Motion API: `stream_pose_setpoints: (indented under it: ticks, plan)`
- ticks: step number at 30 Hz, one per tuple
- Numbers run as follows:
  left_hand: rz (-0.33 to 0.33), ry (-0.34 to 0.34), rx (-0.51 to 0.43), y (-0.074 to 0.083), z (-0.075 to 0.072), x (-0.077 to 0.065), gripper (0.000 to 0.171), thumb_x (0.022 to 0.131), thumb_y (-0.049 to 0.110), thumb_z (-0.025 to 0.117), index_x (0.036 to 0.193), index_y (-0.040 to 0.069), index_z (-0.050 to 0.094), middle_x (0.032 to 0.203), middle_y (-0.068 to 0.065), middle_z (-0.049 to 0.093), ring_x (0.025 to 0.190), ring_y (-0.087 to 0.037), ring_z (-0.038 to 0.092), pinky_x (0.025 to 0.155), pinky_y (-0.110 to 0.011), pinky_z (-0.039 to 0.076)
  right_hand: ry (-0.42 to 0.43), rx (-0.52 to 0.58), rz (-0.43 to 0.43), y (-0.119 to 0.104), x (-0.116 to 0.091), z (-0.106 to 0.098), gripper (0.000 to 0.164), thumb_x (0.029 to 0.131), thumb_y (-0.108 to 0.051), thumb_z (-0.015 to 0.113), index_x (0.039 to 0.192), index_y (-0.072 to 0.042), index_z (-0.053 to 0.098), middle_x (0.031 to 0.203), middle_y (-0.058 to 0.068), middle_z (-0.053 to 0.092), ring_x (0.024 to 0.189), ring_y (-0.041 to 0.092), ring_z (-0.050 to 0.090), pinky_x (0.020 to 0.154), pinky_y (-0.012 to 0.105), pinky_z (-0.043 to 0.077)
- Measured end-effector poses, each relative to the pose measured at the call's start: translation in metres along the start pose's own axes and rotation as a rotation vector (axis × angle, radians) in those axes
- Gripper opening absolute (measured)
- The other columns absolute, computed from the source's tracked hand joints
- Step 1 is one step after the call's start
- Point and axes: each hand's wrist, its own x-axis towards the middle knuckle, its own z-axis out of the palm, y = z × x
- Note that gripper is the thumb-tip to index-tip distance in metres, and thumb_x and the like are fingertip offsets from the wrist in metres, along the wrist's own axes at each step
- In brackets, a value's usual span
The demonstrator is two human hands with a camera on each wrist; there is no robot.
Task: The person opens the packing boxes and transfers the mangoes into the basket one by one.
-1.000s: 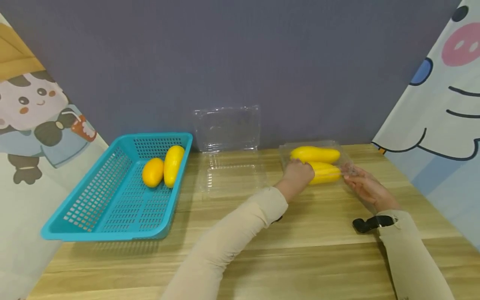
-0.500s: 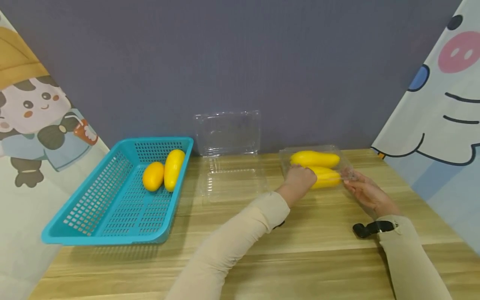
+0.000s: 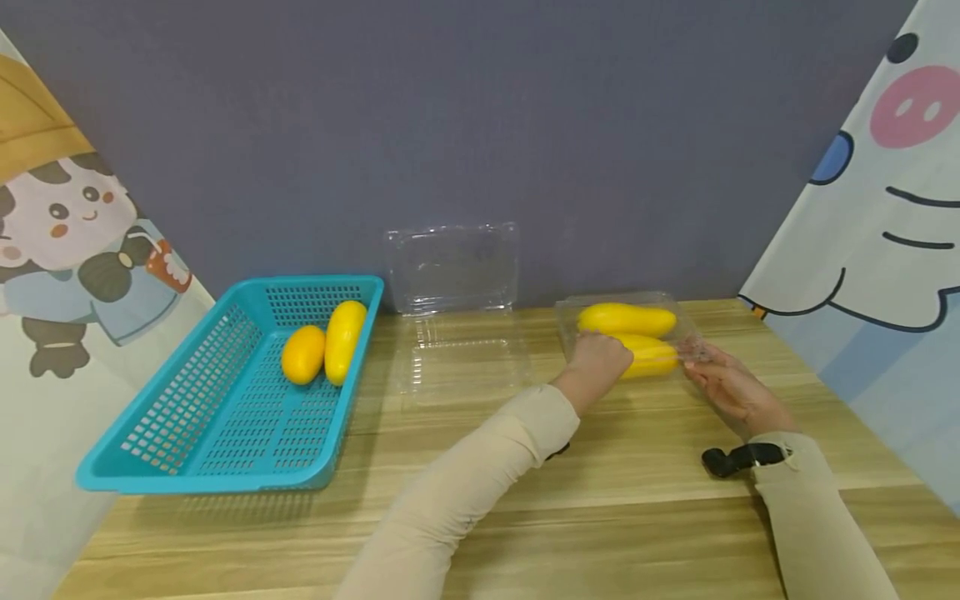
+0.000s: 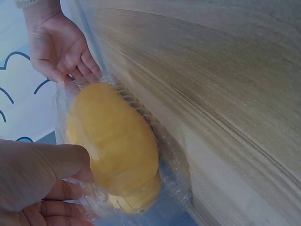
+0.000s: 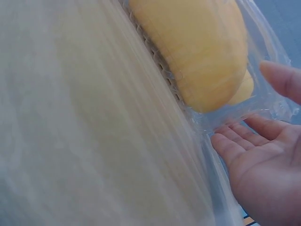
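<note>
A clear plastic clamshell box (image 3: 654, 297) stands at the back right of the table, with its lid over two long yellow fruits. The rear fruit (image 3: 628, 319) shows whole in the head view; the front fruit (image 3: 651, 356) is partly behind my left hand (image 3: 598, 364). That hand grips the box's left end, thumb on top and fingers below in the left wrist view. At the right end, my right hand (image 3: 731, 390) pinches the box's corner between thumb and fingertips. Whether the lid is fully snapped down, I cannot tell.
A second clear clamshell box (image 3: 465, 350) stands with its lid raised, left of the hands. Farther left is a blue-green plastic basket (image 3: 341, 425) holding an orange-yellow fruit (image 3: 303, 356) and a longer yellow fruit (image 3: 345, 342). A grey panel (image 3: 600, 150) rises behind the table.
The head view has shifted slightly. Both hands keep their hold on the box's ends, and the fruits stay where they were.
</note>
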Motion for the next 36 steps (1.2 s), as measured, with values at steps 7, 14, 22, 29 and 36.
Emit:
stream_pose_setpoints:
  ticks: [7,14,22,29,36]
  plan:
    - [-0.022,-0.014,0.011,0.003,-0.001,-0.002,0.021,0.094,0.010,0.056,0.099,0.024,0.071,0.103,0.005,0.068,0.105,-0.018,0.061,0.095,-0.039,0.047,-0.014,0.022,0.010,0.001,0.001,-0.001,0.078,0.097,0.007,0.038,0.139,0.001,-0.027,0.115,-0.017,0.059,0.102,0.000,0.058,0.088,0.014,0.045]
    - [0.006,-0.022,0.033,0.002,-0.001,-0.001,0.023,0.095,0.009,0.055,0.103,0.023,0.071,0.108,0.003,0.068,0.108,-0.021,0.060,0.096,-0.040,0.046,-0.003,0.026,0.008,0.000,0.002,-0.001,0.079,0.096,0.008,0.039,0.140,0.000,-0.026,0.114,-0.015,0.060,0.100,0.001,0.059,0.087,0.014,0.046]
    - [0.046,-0.025,0.064,0.000,-0.006,-0.001,0.021,0.095,0.008,0.055,0.093,0.023,0.070,0.092,0.007,0.069,0.090,-0.014,0.065,0.091,-0.039,0.050,-0.010,-0.017,-0.003,-0.001,0.002,-0.001,0.076,0.096,0.008,0.039,0.142,0.002,-0.021,0.116,-0.018,0.059,0.103,-0.001,0.058,0.088,0.014,0.045]
    - [0.071,-0.087,0.071,-0.003,-0.014,0.002,0.021,0.096,0.010,0.054,0.100,0.024,0.069,0.097,0.009,0.067,0.088,-0.008,0.062,0.088,-0.036,0.051,-0.019,-0.017,-0.011,-0.003,0.001,-0.001,0.075,0.097,0.008,0.039,0.141,0.004,-0.021,0.125,-0.016,0.055,0.106,-0.004,0.055,0.090,0.012,0.043]
    - [0.068,-0.017,0.035,-0.009,-0.010,0.003,0.024,0.095,0.010,0.054,0.075,0.023,0.060,0.072,0.011,0.056,0.061,-0.006,0.037,0.056,-0.020,0.045,0.022,-0.043,0.015,-0.002,0.001,0.002,0.076,0.097,0.005,0.041,0.142,0.003,-0.020,0.126,-0.020,0.051,0.104,-0.004,0.055,0.089,0.011,0.043]
